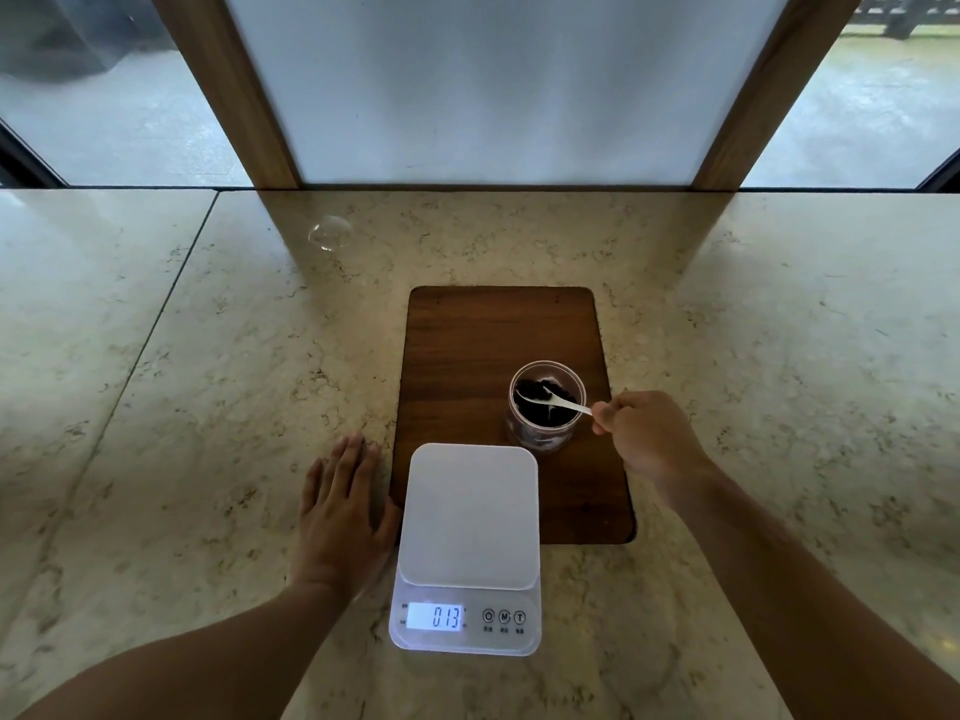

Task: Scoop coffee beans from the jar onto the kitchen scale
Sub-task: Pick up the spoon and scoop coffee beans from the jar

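Observation:
A clear jar (pixel 540 433) holding dark coffee beans (pixel 540 410) stands open on a wooden board (pixel 478 345). My right hand (pixel 649 439) pinches the handle of a white spoon (pixel 563 404), whose bowl dips into the beans inside the jar. A white kitchen scale (pixel 470 517) sits in front of the jar, partly on the board; its platform is bare and its lit display reads 0.13. My left hand (pixel 343 517) lies flat on the counter just left of the scale, fingers spread, holding nothing.
The marble counter (pixel 208 407) stretches wide on both sides. A clear round lid (pixel 330 232) lies at the back left. A frosted panel in a wooden frame (pixel 498 85) rises behind the counter.

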### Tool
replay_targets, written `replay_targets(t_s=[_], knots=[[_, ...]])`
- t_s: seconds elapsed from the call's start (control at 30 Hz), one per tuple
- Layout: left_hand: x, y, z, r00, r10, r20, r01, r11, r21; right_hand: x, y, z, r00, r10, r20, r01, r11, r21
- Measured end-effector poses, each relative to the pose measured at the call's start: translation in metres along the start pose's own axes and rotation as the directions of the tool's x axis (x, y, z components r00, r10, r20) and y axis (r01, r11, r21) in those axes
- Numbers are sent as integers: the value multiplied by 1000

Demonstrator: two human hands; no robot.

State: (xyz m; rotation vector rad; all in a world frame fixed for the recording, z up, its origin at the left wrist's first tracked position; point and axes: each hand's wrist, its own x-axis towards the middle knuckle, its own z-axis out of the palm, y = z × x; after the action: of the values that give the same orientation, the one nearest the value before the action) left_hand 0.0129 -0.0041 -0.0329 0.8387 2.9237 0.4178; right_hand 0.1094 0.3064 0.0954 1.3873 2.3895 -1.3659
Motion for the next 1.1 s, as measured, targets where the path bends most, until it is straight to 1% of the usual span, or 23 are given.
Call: replay_targets(t_s=[0.77, 1.1], knots=[[0, -3, 5, 1000, 4, -24, -4, 1000, 22, -10, 6, -5, 1000, 26, 17, -26, 998, 48], [0, -4, 6, 1000, 11, -27, -10, 999, 34, -31, 16, 0, 997, -71, 29, 68, 993, 96]])
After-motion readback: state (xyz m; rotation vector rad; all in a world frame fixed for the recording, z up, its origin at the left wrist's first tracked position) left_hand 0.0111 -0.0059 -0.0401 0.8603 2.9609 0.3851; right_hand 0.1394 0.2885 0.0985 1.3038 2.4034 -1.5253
